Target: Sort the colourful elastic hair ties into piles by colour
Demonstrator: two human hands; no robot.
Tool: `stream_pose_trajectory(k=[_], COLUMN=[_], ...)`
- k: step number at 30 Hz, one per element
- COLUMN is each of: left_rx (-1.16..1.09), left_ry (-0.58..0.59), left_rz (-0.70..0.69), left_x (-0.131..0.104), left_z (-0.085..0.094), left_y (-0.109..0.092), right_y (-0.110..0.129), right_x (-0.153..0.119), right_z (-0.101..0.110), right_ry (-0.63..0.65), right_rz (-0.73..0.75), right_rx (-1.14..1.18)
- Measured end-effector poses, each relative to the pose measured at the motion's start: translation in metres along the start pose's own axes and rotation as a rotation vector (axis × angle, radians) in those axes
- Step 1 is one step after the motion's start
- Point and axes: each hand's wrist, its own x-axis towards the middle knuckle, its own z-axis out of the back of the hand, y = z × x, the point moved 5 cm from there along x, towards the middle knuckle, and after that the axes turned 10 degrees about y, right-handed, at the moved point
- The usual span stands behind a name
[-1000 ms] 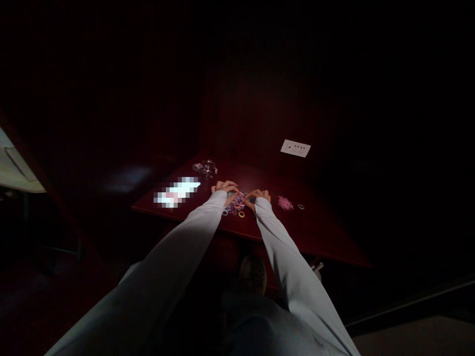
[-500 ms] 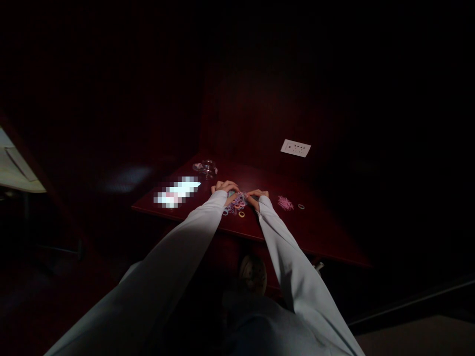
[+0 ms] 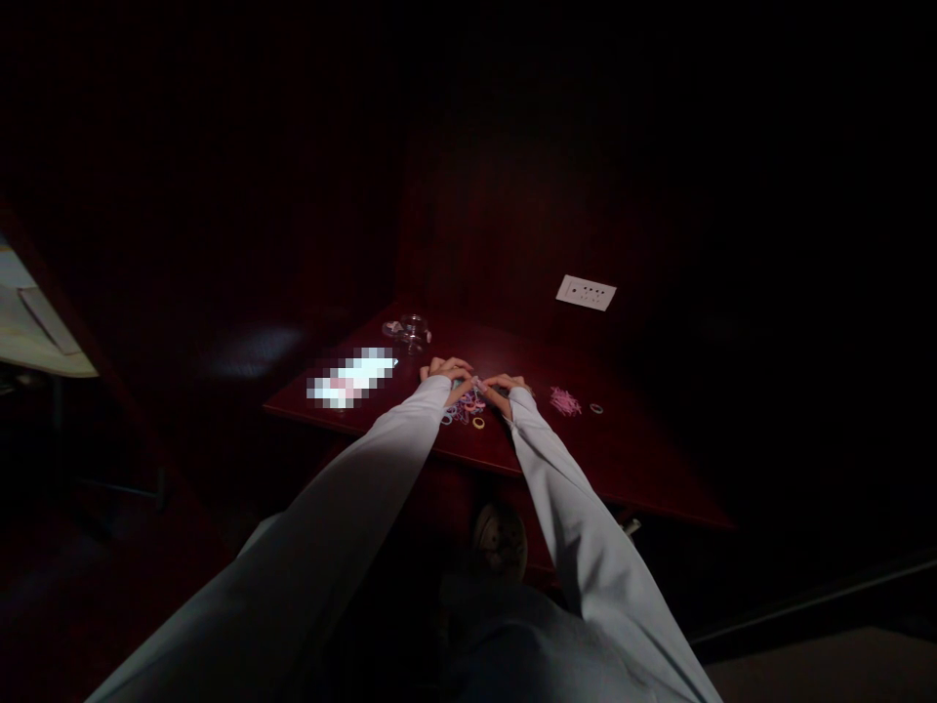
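Several small coloured hair ties [image 3: 463,412] lie in a loose pile near the front edge of the dark red table [image 3: 483,446]. My left hand [image 3: 446,370] is over the pile's left side, fingers bent and closed toward the middle. From the right, my right hand [image 3: 508,387] reaches in with thumb and fingers pinched together. The fingertips of both hands nearly meet above the pile, at a small pale item [image 3: 477,383] too small and dim to name. A yellow hair tie [image 3: 478,424] lies at the pile's front.
Right of my hands lie a heap of pink bands [image 3: 565,401] and a single greyish ring [image 3: 596,408]. A clear jar [image 3: 414,330] stands at the back left, behind a bright pixelated rectangle [image 3: 352,377]. A white socket plate [image 3: 586,293] is on the back wall.
The fingers of my right hand have moved slightly left, closer to my left fingertips. The view has shifted a little; the pile and other objects look the same.
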Motion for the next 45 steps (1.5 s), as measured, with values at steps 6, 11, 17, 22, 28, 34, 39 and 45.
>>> stream_pose_trajectory(k=[6,11,17,22,28,34,39,45], left_rx=[0.016,0.027,0.032,0.017,0.004,-0.009,-0.012,-0.01], left_ry=[0.013,0.034,0.042,0.007,0.01,-0.02,-0.002,0.017], left_rz=[-0.014,-0.028,-0.015,-0.011,-0.012,-0.007,-0.004,-0.012], left_x=[-0.001,-0.001,0.0,-0.001,-0.002,0.0,-0.001,0.0], left_z=[-0.001,-0.001,-0.001,-0.001,0.001,0.0,0.002,0.002], left_y=[-0.002,-0.001,0.002,0.001,-0.001,0.0,0.0,0.002], right_y=[0.0,0.002,-0.002,-0.008,-0.01,-0.009,-0.008,-0.001], right_x=[0.001,-0.001,-0.006,-0.004,0.003,0.008,0.008,0.001], right_z=[0.0,-0.001,0.0,0.001,-0.001,-0.001,-0.004,-0.002], right_ry=[0.048,0.015,-0.081,-0.157,-0.073,-0.077,-0.082,-0.081], right_rz=[0.003,0.012,-0.085,-0.119,-0.117,-0.089,-0.075,-0.01], right_rx=[0.034,0.076,0.089,0.129,0.074,0.058,0.026,-0.015])
